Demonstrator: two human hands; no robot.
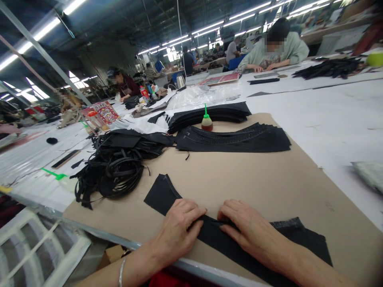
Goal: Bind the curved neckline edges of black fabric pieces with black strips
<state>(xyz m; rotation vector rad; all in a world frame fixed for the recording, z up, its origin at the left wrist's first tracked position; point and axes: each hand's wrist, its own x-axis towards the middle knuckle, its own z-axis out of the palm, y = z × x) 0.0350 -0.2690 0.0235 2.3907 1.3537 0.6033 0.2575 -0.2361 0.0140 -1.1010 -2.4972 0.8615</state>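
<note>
A long, curved black fabric piece [213, 235] lies slantwise across the brown board, close to the table's front edge. Shiny strips run along parts of its upper edge, at both ends. My left hand [181, 225] pinches that edge left of the middle, thumb and fingers closed on it. A short way to the right, my right hand [247, 229] grips the same edge, which looks folded over between the hands. The fingers and my right forearm hide parts of the piece. Beyond it rests a stack of similar black pieces [233, 141] with shiny curved edges.
Brown board [287, 179] covers the table before me. A green-tipped squeeze bottle [207, 122] stands between two black stacks. Black strips [119, 167] lie heaped at left, beside another green-nozzled bottle [61, 177]. Across the white table, a person [275, 48] leans over flat pieces.
</note>
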